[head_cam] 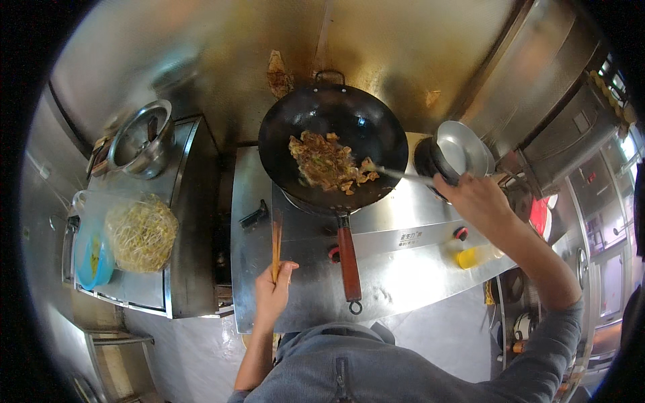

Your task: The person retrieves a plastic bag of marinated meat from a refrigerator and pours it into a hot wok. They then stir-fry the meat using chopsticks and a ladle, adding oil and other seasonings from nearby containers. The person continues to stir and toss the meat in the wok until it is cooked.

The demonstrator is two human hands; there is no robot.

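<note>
A black wok with a wooden handle sits on the stainless-steel stove. Browned food with bits of green lies in its bowl. My right hand grips the metal shaft of a cooking utensil, which reaches over the wok's right rim. Its far end is among the food, and its exact shape cannot be made out. Left of the wok handle, my left hand holds wooden chopsticks pointing up, apart from the wok.
Right of the wok stands a metal pan, with a bottle of yellow liquid near the stove's front. A black lighter-like object lies at left. The left counter holds a steel bowl, bagged bean sprouts and a blue container.
</note>
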